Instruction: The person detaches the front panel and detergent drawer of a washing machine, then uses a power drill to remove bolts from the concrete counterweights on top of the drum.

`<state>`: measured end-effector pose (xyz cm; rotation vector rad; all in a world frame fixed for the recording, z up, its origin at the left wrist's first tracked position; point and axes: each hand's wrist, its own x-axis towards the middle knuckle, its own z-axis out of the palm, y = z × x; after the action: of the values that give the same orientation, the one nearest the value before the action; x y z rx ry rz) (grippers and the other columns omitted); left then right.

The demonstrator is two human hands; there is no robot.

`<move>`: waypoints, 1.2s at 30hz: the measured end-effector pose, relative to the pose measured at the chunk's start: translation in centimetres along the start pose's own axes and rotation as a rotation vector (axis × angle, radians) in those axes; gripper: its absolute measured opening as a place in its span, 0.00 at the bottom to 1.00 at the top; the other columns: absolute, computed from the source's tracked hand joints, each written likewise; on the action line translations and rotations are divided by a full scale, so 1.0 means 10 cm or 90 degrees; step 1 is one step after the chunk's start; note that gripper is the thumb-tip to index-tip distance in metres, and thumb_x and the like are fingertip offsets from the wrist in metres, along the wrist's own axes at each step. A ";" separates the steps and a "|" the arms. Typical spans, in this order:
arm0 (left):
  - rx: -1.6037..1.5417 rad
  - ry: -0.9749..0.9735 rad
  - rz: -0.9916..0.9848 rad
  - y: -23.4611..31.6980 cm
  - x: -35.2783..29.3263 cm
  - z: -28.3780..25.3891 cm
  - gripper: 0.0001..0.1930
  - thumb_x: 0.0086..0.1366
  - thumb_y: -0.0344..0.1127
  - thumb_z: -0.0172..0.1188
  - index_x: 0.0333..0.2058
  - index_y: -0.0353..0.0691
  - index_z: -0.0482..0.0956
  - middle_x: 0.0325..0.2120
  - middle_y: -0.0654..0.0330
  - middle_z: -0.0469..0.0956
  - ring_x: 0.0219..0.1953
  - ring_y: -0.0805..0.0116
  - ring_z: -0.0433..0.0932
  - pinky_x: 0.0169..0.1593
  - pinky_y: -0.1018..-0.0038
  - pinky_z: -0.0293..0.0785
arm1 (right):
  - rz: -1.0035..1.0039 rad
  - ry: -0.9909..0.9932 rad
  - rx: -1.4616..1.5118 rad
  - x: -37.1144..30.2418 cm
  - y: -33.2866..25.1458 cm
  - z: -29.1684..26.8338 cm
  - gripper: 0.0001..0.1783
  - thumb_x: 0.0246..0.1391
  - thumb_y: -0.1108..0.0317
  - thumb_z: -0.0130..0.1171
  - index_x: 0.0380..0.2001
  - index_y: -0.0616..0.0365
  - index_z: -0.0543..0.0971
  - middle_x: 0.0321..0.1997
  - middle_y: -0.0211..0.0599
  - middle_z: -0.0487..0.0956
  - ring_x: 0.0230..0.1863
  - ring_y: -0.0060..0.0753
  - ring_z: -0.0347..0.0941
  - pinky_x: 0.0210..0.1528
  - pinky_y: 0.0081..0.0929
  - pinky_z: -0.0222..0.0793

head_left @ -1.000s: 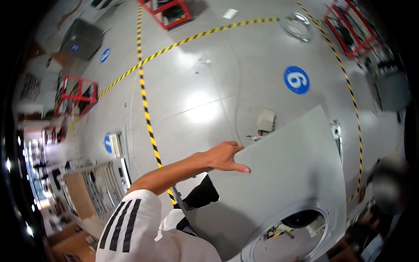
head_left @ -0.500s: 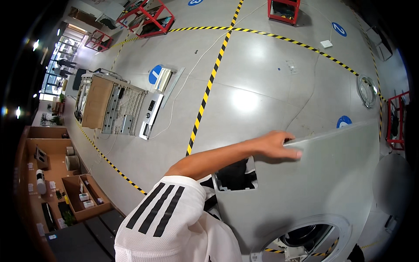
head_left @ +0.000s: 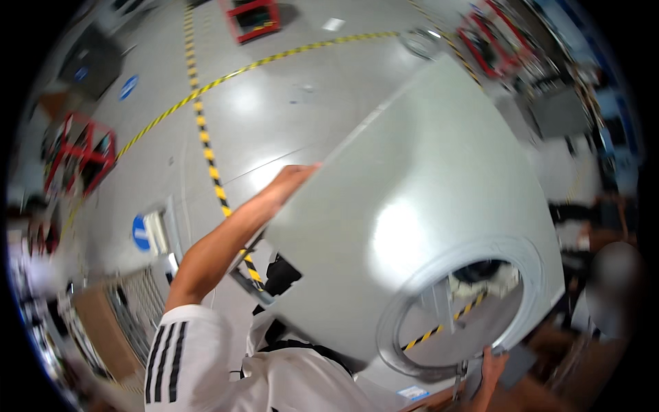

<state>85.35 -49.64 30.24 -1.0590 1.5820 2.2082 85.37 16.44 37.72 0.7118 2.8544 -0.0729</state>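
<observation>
A large pale grey washing machine front panel (head_left: pixel 336 233), with a round door opening and a smaller cut-out, is held up tilted before me. My left hand (head_left: pixel 296 174) grips its upper left edge, my arm stretched out; the fingers are partly hidden behind the sheet. At the lower right, below the round opening, my right hand (head_left: pixel 490 364) is closed on the panel's lower rim, slightly blurred. Through the round opening, floor tape and a dark round part show.
Part of a disassembled machine (head_left: pixel 110 329) lies on the floor at the left. Red carts (head_left: pixel 79 154) stand around, with another red cart (head_left: pixel 491 41) at the far right. A clear round door ring (head_left: pixel 419 42) lies beyond the panel. Yellow-black tape (head_left: pixel 206 141) crosses the floor.
The view has turned to the right. The panel has swung round and tilts more steeply. My right hand has come into view at its lower edge; my left hand still holds the upper edge.
</observation>
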 end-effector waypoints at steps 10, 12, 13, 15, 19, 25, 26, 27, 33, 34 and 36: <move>0.236 -0.158 0.027 -0.21 -0.24 -0.23 0.26 0.63 0.52 0.49 0.38 0.28 0.76 0.27 0.63 0.75 0.27 0.76 0.71 0.30 0.75 0.70 | 0.268 -0.005 0.089 -2.33 0.44 0.19 0.39 0.38 0.51 0.64 0.45 0.72 0.62 0.44 0.66 0.72 0.47 0.60 0.70 0.50 0.40 0.65; 0.221 -0.232 0.067 -0.39 -0.34 -0.05 0.23 0.64 0.50 0.49 0.38 0.30 0.76 0.26 0.63 0.75 0.27 0.77 0.71 0.29 0.76 0.69 | 0.329 -0.007 0.074 -2.83 0.72 0.30 0.40 0.37 0.51 0.65 0.46 0.71 0.62 0.43 0.65 0.73 0.47 0.60 0.70 0.50 0.41 0.65; 0.242 -0.258 0.056 -0.44 -0.40 0.09 0.23 0.65 0.50 0.48 0.38 0.31 0.76 0.26 0.63 0.75 0.27 0.77 0.71 0.28 0.76 0.70 | 0.373 -0.016 0.082 -3.06 0.83 0.35 0.41 0.37 0.51 0.65 0.46 0.71 0.62 0.43 0.65 0.73 0.48 0.60 0.70 0.50 0.41 0.65; 0.296 -0.309 0.037 -0.36 -0.43 0.29 0.23 0.65 0.49 0.48 0.39 0.31 0.76 0.27 0.62 0.76 0.26 0.77 0.72 0.28 0.76 0.70 | 0.463 -0.023 0.102 -3.65 0.89 0.47 0.42 0.36 0.51 0.66 0.46 0.72 0.62 0.42 0.65 0.73 0.48 0.59 0.70 0.50 0.41 0.65; 0.382 -0.392 0.052 -0.55 -0.63 0.75 0.23 0.67 0.48 0.45 0.39 0.30 0.76 0.27 0.60 0.77 0.27 0.75 0.74 0.29 0.76 0.71 | 0.596 -0.049 0.157 -4.57 1.15 0.67 0.43 0.34 0.50 0.66 0.45 0.74 0.62 0.42 0.64 0.74 0.46 0.58 0.71 0.49 0.39 0.67; 0.455 -0.491 -0.028 -1.04 -1.02 1.30 0.21 0.66 0.46 0.49 0.38 0.30 0.76 0.28 0.59 0.77 0.27 0.75 0.75 0.29 0.76 0.72 | 0.733 -0.072 0.226 -5.81 1.55 1.39 0.48 0.32 0.51 0.68 0.48 0.77 0.60 0.42 0.65 0.73 0.46 0.57 0.71 0.48 0.37 0.68; 0.486 -0.499 -0.016 -1.16 -1.07 1.30 0.21 0.66 0.47 0.47 0.36 0.30 0.77 0.28 0.58 0.78 0.27 0.75 0.74 0.29 0.76 0.72 | 0.737 -0.081 0.238 -6.00 1.59 1.54 0.48 0.31 0.52 0.69 0.48 0.78 0.60 0.43 0.66 0.73 0.47 0.57 0.71 0.48 0.37 0.68; 0.517 -0.509 -0.005 -1.28 -1.11 1.31 0.22 0.67 0.47 0.46 0.35 0.30 0.78 0.27 0.58 0.78 0.26 0.75 0.74 0.29 0.76 0.72 | 0.755 -0.089 0.251 -6.18 1.63 1.68 0.48 0.31 0.52 0.69 0.48 0.78 0.60 0.44 0.65 0.73 0.48 0.57 0.71 0.49 0.37 0.67; 0.724 -0.619 0.196 -2.02 -1.22 1.14 0.21 0.66 0.46 0.46 0.31 0.31 0.78 0.23 0.60 0.76 0.24 0.76 0.72 0.28 0.77 0.71 | 0.758 -0.148 0.304 -7.21 2.00 2.84 0.46 0.30 0.54 0.69 0.50 0.74 0.62 0.45 0.60 0.74 0.49 0.53 0.71 0.50 0.36 0.68; 0.732 -0.577 0.154 -2.10 -1.20 1.09 0.21 0.66 0.46 0.46 0.30 0.32 0.78 0.23 0.60 0.76 0.25 0.76 0.72 0.29 0.77 0.71 | 0.727 -0.127 0.338 -7.14 1.91 2.76 0.37 0.32 0.56 0.68 0.43 0.70 0.70 0.39 0.55 0.76 0.44 0.48 0.74 0.47 0.36 0.69; 0.787 -0.513 0.035 -2.22 -1.14 0.99 0.20 0.64 0.46 0.46 0.29 0.33 0.78 0.22 0.60 0.75 0.26 0.76 0.72 0.29 0.77 0.71 | 0.655 -0.127 0.326 -7.23 1.92 2.73 0.19 0.38 0.56 0.65 0.27 0.63 0.80 0.26 0.46 0.79 0.32 0.41 0.77 0.38 0.36 0.72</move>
<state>101.75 -29.53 23.15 0.2125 1.9399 0.9532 161.82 -2.49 25.76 2.0119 1.9586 -0.6649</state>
